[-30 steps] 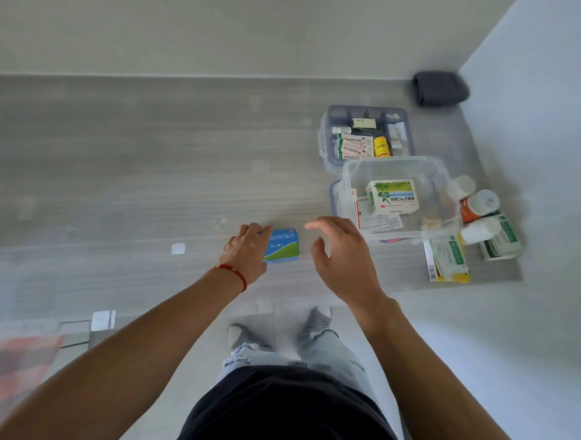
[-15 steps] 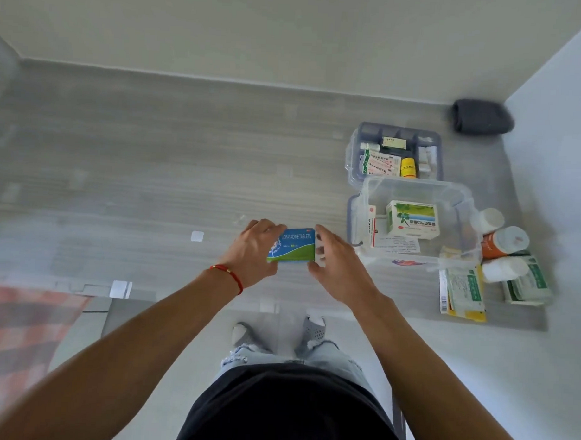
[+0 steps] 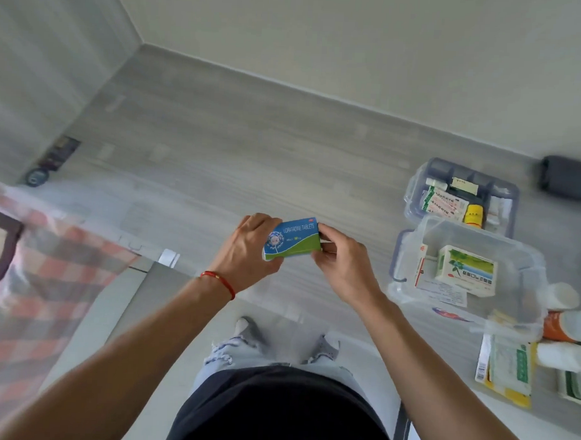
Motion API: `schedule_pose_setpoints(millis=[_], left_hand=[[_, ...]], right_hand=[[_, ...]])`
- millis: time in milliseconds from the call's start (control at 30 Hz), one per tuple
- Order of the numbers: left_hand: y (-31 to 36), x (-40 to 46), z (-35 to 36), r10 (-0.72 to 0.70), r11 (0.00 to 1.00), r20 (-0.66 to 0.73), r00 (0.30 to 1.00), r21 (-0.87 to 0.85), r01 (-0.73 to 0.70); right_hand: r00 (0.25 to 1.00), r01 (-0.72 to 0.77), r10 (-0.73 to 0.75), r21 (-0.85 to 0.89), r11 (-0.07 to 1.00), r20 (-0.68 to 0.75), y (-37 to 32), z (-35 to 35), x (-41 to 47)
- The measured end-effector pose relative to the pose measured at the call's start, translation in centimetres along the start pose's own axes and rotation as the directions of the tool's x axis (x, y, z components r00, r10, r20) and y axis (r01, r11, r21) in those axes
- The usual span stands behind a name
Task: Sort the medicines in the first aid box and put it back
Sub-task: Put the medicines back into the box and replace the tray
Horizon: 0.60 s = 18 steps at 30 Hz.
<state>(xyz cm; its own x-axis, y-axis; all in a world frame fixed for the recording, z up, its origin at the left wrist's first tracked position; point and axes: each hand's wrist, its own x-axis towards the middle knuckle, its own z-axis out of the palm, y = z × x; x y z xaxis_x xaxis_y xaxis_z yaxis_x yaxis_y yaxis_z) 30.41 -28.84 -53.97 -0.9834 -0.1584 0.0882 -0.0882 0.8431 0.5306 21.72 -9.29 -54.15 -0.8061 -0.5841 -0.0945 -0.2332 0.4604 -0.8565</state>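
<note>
The blue-green tablet box [image 3: 293, 238] is pinched endwise between left hand [image 3: 248, 251] and right hand [image 3: 342, 264]; if either fingertip hold is loosened, a drop short of the clear bin [image 3: 476, 317] is risked.

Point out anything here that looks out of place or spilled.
Several medicines lie outside the clear box: an orange bottle, white bottles and a flat packet on its right. Nothing looks spilled or damaged.

Holding a blue-green Loratadine tablets box [image 3: 293, 238] between left hand [image 3: 248, 251] and right hand [image 3: 342, 262], beside clear first aid box [image 3: 466, 275].
</note>
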Motion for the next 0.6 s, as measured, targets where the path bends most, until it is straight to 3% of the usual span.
schedule_pose_setpoints(millis=[133,300,467,600], left_hand=[[-4.5,-1.5,-2.7,-0.153,0.988,-0.075,0.985,-0.031,0.151],[-14.2,-2.8,-7.4,-0.376,0.925,-0.121,0.919,-0.099,0.366],[-27.8,-4.3,-14.3,-0.432,0.902,-0.09,0.897,-0.034,0.431],[-37.2,-4.8,-19.6,-0.391,0.919,-0.034,0.92,0.044,0.392]], right_hand=[[0.998,0.013,-0.01,-0.049,0.999,0.058,-2.8,4.3,3.4],[0.993,0.036,-0.017,-0.162,0.986,0.114,-7.8,11.6,8.8],[0.981,0.036,0.015,-0.254,0.966,0.194,-14.3,22.6,15.1],[0.955,0.032,0.059,-0.298,0.954,0.29,-19.7,31.0,18.2]])
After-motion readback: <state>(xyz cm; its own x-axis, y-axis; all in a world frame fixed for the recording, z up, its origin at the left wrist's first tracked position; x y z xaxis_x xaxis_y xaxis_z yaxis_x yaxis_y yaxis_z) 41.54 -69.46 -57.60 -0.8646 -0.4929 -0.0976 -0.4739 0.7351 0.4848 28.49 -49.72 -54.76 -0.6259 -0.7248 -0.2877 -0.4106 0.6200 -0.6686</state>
